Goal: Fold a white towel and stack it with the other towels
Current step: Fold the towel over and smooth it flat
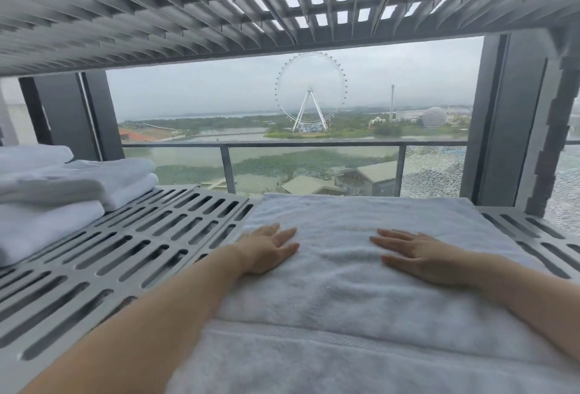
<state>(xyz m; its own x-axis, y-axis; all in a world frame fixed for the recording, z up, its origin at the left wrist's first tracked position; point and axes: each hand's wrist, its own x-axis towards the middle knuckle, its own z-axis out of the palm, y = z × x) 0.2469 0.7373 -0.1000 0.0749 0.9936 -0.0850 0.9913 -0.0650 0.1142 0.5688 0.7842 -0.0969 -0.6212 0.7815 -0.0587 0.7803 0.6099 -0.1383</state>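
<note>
A white towel lies spread over the slotted grey shelf, folded at least once, with its far edge near the shelf's back. My left hand rests flat on the towel's left part, fingers apart, holding nothing. My right hand lies flat on the towel's right part, palm down, fingers spread. A stack of folded white towels sits at the left of the same shelf, well apart from both hands.
Another slotted grey shelf hangs low overhead. Behind the shelf stands a window with dark frame posts and a balcony railing. Bare shelf lies between the stack and the spread towel.
</note>
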